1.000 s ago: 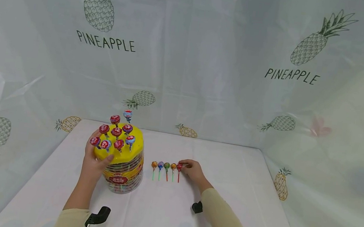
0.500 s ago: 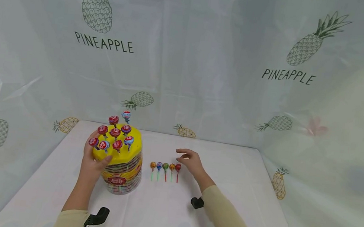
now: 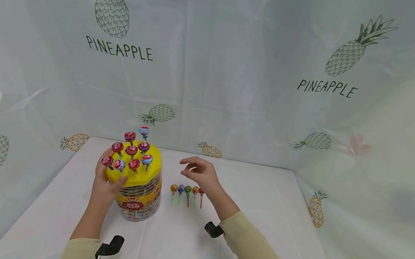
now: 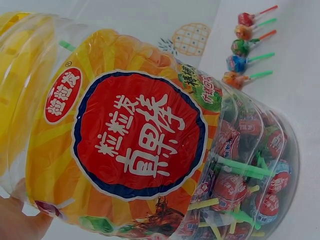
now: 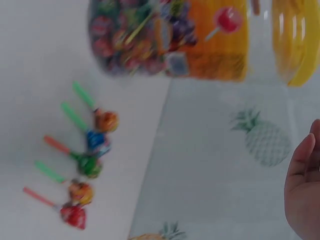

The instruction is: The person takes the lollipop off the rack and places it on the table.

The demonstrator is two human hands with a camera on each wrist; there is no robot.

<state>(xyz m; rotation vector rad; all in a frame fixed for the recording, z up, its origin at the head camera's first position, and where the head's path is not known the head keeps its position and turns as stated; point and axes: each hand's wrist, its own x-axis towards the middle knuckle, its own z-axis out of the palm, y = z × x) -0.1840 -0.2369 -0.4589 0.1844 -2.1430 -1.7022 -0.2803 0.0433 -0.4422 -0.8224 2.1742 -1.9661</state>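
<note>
Since a second ago the right hand (image 3: 200, 172) has let go of the red lollipop at the end of the row and risen off the table (image 3: 260, 204), drifting left toward the lollipop jar (image 3: 139, 190); it now hangs in the air above the row with nothing in it, its fingers (image 3: 188, 161) loosely curled and a little apart. Only the head view shows both arms, the pineapple-printed cloth backdrop (image 3: 238, 64) and the jar's yellow lid (image 3: 150, 170) with nine wrapped lollipops (image 3: 132, 151) standing upright in it. The left wrist view alone shows the jar's clear ribbed wall up close, its red oval label (image 4: 137, 135) with white Chinese characters, and the loose lollipops packed inside with green sticks. The left hand (image 3: 107, 182) grips the jar's left side just under the lid, thumb pressed against the front; in its own wrist view only a sliver of skin shows at the bottom left corner, so the fingers there cannot be made out. The right wrist view is blurred and shows only the edge of the palm at the right border. Five lollipops (image 3: 187, 190) lie side by side on the table just right of the jar, heads away from the person: orange, blue, green, orange and red.
</note>
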